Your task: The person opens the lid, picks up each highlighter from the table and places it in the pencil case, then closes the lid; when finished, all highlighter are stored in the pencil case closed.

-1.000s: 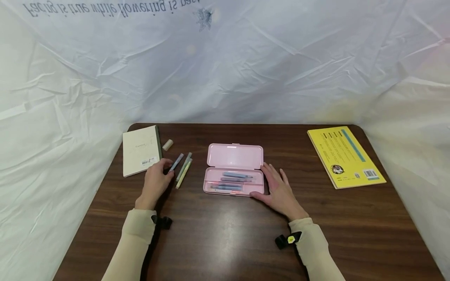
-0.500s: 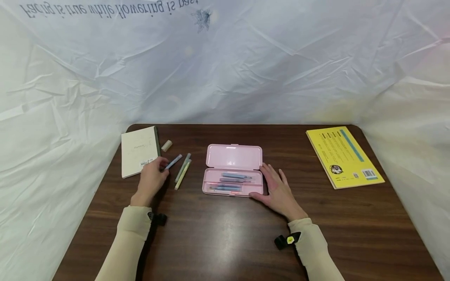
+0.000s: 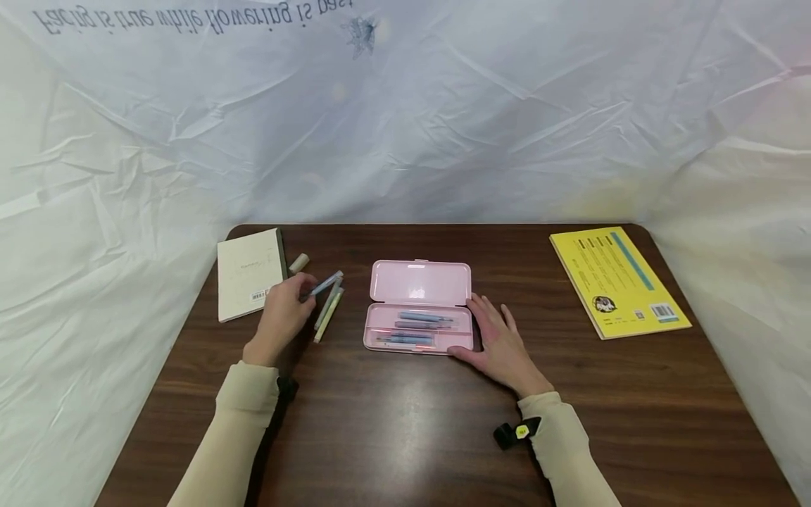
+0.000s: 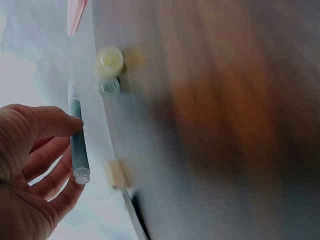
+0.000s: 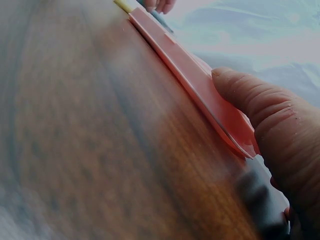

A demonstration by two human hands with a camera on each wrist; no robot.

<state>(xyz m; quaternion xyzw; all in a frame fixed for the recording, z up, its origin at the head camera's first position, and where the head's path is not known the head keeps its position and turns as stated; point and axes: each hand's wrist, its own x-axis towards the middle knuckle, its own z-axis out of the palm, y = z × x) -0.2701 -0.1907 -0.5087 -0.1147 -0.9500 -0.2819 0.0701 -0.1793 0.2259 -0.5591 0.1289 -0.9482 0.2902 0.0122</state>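
Observation:
My left hand (image 3: 283, 310) pinches a slim blue-grey marker pen (image 3: 327, 283) between thumb and fingers. In the left wrist view this marker pen (image 4: 79, 137) points away, its clear end plug toward me. Its far end overlaps a green marker (image 3: 328, 304) in the head view. Alongside that lies a yellow marker (image 3: 329, 317). An opened pink pencil case (image 3: 419, 283) holds several pens (image 3: 423, 317) in its tray. Spread around its right end, my right hand (image 3: 503, 348) rests with fingers extended at the side and the thumb (image 5: 250, 92) on the front edge.
A cream notebook (image 3: 248, 271) lies at the back left, with a small beige block (image 3: 299, 263) beside it. At the back right is a yellow book (image 3: 621, 282). White fabric (image 3: 405, 141) hangs behind the brown table (image 3: 405, 422).
The left hand first drew back leftward with the blue-grey marker, then came right again; the marker now crosses over the green one's end. The right hand and pencil case stay in place.

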